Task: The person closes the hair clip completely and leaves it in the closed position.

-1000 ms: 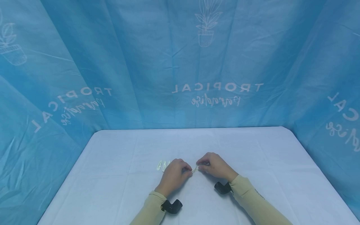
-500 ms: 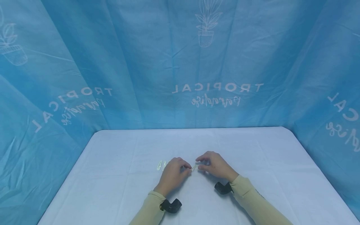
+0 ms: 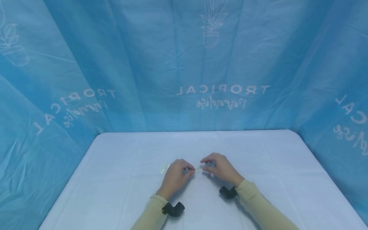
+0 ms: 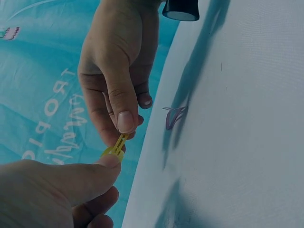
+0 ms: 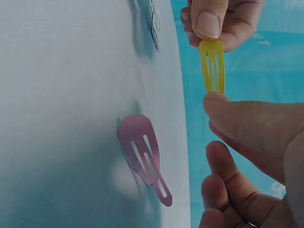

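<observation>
A yellow snap hair clip (image 5: pixel 212 66) is stretched between both hands above the table. My left hand (image 3: pixel 173 179) pinches its broad end between thumb and fingers. At the other, narrower end is my right hand (image 3: pixel 222 169), its thumb (image 5: pixel 247 114) pressed on the clip and a finger behind it. The left wrist view shows the clip (image 4: pixel 114 148) from the side, passing from the left fingertips to the right ones. On the white cloth below lies a purple snap hair clip (image 5: pixel 140 149), its narrow tongue sprung away from the frame.
Pale hair clips (image 3: pixel 163 168) lie on the white table (image 3: pixel 129 191) left of my left hand, partly hidden by it. A striped clip-like thing (image 5: pixel 155 23) shows at the top of the right wrist view. Blue printed curtains (image 3: pixel 155 70) surround the table.
Both hands have risen slightly, the left a little leftward, and the clip between them has turned. The left hand now covers more of the clips lying beside it.
</observation>
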`<state>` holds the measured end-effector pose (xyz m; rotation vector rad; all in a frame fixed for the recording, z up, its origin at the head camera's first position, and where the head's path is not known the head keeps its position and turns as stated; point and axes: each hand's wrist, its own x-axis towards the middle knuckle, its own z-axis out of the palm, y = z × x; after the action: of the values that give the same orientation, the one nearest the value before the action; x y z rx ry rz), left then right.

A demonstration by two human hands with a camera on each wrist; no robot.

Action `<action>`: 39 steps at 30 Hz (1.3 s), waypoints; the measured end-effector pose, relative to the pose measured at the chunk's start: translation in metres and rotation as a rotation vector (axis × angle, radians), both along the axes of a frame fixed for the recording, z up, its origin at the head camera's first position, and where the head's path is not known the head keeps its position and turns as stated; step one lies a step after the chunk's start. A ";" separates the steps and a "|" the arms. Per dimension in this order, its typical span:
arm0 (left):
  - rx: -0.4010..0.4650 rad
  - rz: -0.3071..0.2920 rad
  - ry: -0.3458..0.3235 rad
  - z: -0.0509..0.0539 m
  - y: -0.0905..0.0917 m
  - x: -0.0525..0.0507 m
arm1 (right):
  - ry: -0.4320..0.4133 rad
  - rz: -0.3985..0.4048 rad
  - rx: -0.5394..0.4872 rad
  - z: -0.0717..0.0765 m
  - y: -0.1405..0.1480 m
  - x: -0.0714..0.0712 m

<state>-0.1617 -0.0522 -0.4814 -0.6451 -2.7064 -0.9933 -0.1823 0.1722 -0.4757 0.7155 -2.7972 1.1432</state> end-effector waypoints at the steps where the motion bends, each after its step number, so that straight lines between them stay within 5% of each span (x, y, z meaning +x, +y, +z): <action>1: 0.006 -0.003 0.002 0.000 0.000 0.000 | 0.005 -0.001 -0.005 0.000 0.000 0.000; 28: 0.074 0.038 -0.051 0.002 -0.004 -0.003 | 0.013 -0.029 -0.043 -0.002 -0.004 0.001; 39: 0.063 0.066 0.025 -0.002 -0.002 -0.003 | 0.026 -0.039 -0.049 -0.005 -0.007 0.001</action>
<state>-0.1649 -0.0541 -0.4835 -0.5497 -2.6451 -1.0429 -0.1809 0.1653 -0.4807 0.6639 -2.7386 1.1829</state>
